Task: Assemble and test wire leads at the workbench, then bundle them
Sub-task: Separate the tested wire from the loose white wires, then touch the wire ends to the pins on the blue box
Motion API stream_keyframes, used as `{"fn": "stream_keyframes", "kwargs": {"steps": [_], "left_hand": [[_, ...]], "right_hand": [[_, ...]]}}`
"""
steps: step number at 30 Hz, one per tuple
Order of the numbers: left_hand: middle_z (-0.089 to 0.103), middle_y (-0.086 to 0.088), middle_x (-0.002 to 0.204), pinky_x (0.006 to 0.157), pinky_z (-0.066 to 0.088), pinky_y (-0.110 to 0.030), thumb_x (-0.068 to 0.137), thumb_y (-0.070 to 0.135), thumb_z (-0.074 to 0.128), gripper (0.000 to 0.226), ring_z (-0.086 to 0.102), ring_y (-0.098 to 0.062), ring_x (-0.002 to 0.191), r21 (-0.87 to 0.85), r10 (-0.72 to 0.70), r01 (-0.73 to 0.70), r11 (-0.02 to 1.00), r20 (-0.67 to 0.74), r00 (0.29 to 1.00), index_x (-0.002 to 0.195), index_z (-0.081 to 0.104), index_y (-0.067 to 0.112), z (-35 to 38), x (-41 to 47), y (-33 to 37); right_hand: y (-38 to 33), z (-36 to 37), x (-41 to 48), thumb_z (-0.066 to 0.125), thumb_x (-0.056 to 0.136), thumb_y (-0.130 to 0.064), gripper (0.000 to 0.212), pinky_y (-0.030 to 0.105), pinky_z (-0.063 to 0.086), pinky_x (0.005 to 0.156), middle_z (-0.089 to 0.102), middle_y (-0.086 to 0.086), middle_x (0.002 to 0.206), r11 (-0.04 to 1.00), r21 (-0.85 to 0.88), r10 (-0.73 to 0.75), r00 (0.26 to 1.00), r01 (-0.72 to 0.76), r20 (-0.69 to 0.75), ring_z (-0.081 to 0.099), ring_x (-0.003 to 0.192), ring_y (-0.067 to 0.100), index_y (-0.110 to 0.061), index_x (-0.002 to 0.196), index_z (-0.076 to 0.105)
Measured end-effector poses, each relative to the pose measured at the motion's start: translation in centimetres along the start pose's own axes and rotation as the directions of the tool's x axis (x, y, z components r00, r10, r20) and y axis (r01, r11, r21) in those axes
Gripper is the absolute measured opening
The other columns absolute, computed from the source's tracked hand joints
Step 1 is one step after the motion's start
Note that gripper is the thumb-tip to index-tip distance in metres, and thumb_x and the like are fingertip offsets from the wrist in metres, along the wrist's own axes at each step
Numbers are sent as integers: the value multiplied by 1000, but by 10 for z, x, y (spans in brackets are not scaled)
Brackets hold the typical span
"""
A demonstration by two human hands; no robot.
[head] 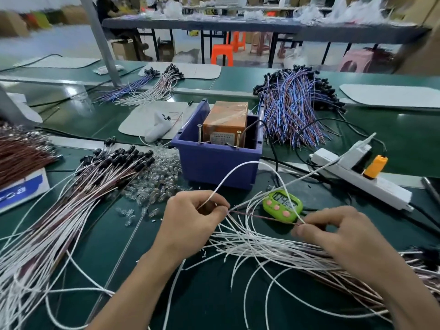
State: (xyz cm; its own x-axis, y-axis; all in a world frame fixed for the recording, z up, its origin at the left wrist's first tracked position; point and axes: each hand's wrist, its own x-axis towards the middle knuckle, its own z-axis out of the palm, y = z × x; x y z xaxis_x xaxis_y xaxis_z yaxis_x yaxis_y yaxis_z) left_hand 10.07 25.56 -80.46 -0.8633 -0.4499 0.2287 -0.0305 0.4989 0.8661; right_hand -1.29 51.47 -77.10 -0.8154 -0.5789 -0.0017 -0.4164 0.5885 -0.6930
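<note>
Pinching a brown lead (262, 217) taut between them, the left hand (190, 225) and right hand (345, 236) each nip an end in their fingertips, and a white wire (250, 162) arcs up toward twelve o'clock. Loose leads (273, 246) sprawl at six o'clock beneath. Danger here: that loop could catch the green timer (282, 206) or the tangle, and the snag might tug an end free.

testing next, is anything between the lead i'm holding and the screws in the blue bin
Only the blue bin's front wall lies between the lead and the screws, which rise above it.
</note>
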Motion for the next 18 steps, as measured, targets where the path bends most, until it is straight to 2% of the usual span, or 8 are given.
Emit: {"fn": "stream_keyframes", "kwargs": {"steps": [2, 5, 9, 12, 15, 18], "left_hand": [[63, 11, 56, 50, 38, -13, 84, 19, 82, 20, 49, -2, 48, 40, 8, -8, 999, 7, 1000, 80, 78, 37, 0, 1, -1], [69, 9, 64, 52, 44, -15, 82, 22, 84, 25, 55, -3, 50, -2, -7, 7, 1000, -8, 1000, 94, 78, 44, 0, 1, -3], [67, 11, 59, 51, 44, -18, 81, 27, 83, 18, 53, 0, 50, -8, 18, -19, 1000, -51, 999, 80, 78, 45, 4, 2, -3], [66, 12, 59, 51, 44, -17, 81, 25, 83, 20, 52, 1, 50, 21, 38, -36, 999, -82, 996, 80, 77, 44, 3, 2, -3], [67, 11, 62, 52, 42, -13, 80, 22, 87, 32, 52, 0, 49, -9, 18, -19, 1000, -87, 996, 95, 77, 49, 2, 2, -2], [66, 10, 63, 53, 40, -11, 79, 22, 88, 47, 48, -1, 48, -54, 20, -23, 998, -41, 999, 113, 73, 52, 2, -1, 2]], "right_hand": [[1, -1, 1, 77, 80, -44, 12, 18, 41, 74, 72, -27, 79, 999, 34, 12, 1000, -11, -19, 58, 90, -13, -54, 73, 76], [6, 0, 3, 77, 82, -39, 15, 20, 41, 76, 73, -27, 81, 998, 55, 19, 1000, -18, -12, 59, 92, -12, -52, 73, 78], [11, 2, 5, 76, 81, -41, 12, 26, 46, 75, 74, -22, 82, 997, 66, 30, 999, -27, -44, 62, 88, -4, -50, 75, 78], [13, 2, 5, 77, 83, -39, 13, 30, 47, 75, 74, -21, 82, 996, 81, 35, 997, -30, -66, 63, 86, 0, -50, 77, 79], [11, 2, 5, 78, 83, -38, 11, 35, 51, 80, 75, -17, 82, 993, 111, 53, 998, -49, -40, 66, 85, 4, -48, 79, 80], [10, 3, 4, 78, 82, -38, 10, 32, 48, 79, 76, -17, 82, 993, 108, 39, 999, -42, 30, 67, 85, 2, -46, 78, 80]]}}
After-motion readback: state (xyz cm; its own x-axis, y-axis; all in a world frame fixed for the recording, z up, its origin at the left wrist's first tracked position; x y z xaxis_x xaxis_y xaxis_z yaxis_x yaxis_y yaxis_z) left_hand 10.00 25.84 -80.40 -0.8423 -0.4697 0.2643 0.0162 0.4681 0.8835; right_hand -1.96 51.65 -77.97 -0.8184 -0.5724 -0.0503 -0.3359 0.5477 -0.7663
